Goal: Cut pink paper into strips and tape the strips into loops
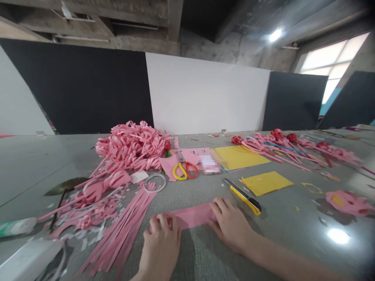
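A wide strip of pink paper (pixel 193 216) lies across the grey table in front of me. My left hand (pixel 162 242) has its fingers curled over the strip's left end, which is partly hidden beneath them. At the other end, my right hand (pixel 231 224) grips the paper between fingers and thumb. To the right of that hand is a yellow and black utility knife (pixel 244 198). Beyond the strip lie scissors (pixel 184 168) with one yellow and one red handle loop, and a roll of tape (pixel 154 183). A bundle of narrow pink strips (pixel 123 234) fans out left of my left hand.
A heap of looped pink paper flowers (pixel 133 144) stands at the back left. Yellow sheets (pixel 266 183) and a phone (pixel 209 163) lie beyond my hands. More pink and red paper flowers (pixel 275 144) are at the back right. A white box (pixel 29 261) sits near left.
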Tool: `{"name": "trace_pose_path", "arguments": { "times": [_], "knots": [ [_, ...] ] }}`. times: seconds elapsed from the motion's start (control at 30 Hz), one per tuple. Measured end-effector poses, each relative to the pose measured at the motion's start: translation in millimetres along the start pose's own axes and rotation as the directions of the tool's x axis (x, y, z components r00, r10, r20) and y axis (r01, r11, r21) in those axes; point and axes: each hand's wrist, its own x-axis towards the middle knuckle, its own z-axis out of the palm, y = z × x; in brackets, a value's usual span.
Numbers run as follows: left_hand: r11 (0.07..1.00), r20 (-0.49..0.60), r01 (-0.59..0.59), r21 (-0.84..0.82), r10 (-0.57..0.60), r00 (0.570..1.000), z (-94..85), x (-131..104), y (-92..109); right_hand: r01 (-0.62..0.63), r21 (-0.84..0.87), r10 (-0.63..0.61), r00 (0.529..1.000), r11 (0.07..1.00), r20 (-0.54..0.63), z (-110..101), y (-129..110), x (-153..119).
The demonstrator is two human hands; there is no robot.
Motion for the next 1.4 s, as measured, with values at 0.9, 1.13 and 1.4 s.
{"name": "trace_pose_path", "arguments": {
  "times": [0.9, 1.13, 1.4],
  "knots": [
    [0.997, -0.05, -0.051, 0.049, 0.053, 0.997, 1.8, -0.4, 0.1, -0.117, 0.451, 0.196, 0.972, 0.885, -0.132, -4.6, 70.1, 24.8],
    [0.998, -0.059, -0.044, 0.048, 0.047, 0.997, 4.6, 0.7, 0.8, -0.317, 0.948, 0.122, 0.94, -0.036, 0.319, 13.6, 80.5, 25.5],
    [0.997, -0.08, -0.051, 0.064, 0.056, 0.995, 5.1, -0.5, 0.9, -0.337, 0.939, -0.017, 0.942, -0.065, 0.336, 19.7, 85.7, 25.0]
  ]
}}
